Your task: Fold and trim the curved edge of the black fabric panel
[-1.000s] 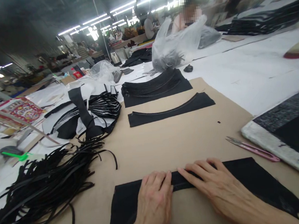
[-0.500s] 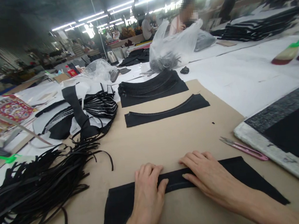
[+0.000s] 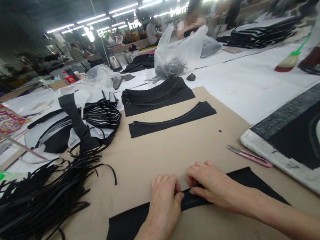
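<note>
A curved black fabric piece (image 3: 130, 223) lies on brown cardboard (image 3: 163, 153) close to me. My left hand (image 3: 165, 198) is closed at its far edge left of the middle, thumb and fingers pinching the cloth. Just to the right, my right hand (image 3: 207, 181) pinches the same edge with curled fingers. A narrow strip of the cloth shows between the two hands; the rest of the middle is hidden under them. Farther off lie a single curved black piece (image 3: 173, 119) and a stack of similar pieces (image 3: 158, 96).
Pink-handled thread snips (image 3: 250, 156) lie right of my hands, beside a white-edged board (image 3: 293, 168) bearing black fabric. Loose black strips (image 3: 44, 205) are heaped at left. A clear plastic bag (image 3: 180, 52) and a green-tipped glue bottle (image 3: 288, 61) stand farther back.
My fingers, stretched out flatter before, have curled and pinched the fabric's far edge. The hands have come closer together. The whole view has shifted slightly.
</note>
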Demonstrator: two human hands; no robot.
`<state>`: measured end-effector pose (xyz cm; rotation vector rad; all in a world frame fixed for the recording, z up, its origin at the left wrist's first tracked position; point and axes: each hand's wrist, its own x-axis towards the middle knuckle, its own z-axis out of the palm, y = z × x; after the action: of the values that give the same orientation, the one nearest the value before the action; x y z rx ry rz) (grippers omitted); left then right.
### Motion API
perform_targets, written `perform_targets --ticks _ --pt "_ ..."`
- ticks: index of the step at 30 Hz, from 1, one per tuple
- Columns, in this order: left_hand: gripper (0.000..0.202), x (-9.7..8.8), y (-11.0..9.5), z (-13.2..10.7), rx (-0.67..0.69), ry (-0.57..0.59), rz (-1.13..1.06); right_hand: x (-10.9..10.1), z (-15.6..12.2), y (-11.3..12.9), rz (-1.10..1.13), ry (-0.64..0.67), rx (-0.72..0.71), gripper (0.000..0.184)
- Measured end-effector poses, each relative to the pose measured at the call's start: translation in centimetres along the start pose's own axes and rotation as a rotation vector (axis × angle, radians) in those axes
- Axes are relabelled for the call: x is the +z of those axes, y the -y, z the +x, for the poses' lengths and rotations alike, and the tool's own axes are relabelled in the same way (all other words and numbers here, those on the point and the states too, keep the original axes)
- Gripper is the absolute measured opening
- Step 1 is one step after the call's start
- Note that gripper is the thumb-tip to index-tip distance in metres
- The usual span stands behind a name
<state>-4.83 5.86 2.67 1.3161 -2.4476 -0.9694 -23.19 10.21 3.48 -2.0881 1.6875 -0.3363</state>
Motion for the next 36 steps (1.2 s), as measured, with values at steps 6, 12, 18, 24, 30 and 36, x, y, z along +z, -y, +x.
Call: perform_targets --ticks 6,12,18,24,30,36 --pt "0.009 -0.7 -0.1 0.1 0.006 0.057 -0.125 -1.2 -0.7 -0.3 0.06 0.076 -0.038 0.007" --pt "0.011 -0.3 0.0 0.2 0.045 0.05 -0.154 -1.6 -0.8 -0.1 0.069 0.089 -0.044 0.013" --pt "0.009 -1.1 0.4 -0.2 0.031 0.097 -0.145 -2.1 -1.9 -2.3 0.092 0.053 -0.05 0.013" --pt "0.008 -3.9 4.9 -1.0 -0.137 0.261 -0.183 -4.1 -2.9 -5.5 0.134 0.017 0.017 0.014" --pt "0.027 -9.2 8.9 2.4 -0.09 0.228 -0.203 -8.2 -1.0 -8.4 0.15 0.045 0.045 0.014" --pt "0.031 -13.5 8.2 7.6 -0.033 0.175 -0.179 -9.9 1.6 -10.0 0.128 0.026 0.019 0.016"
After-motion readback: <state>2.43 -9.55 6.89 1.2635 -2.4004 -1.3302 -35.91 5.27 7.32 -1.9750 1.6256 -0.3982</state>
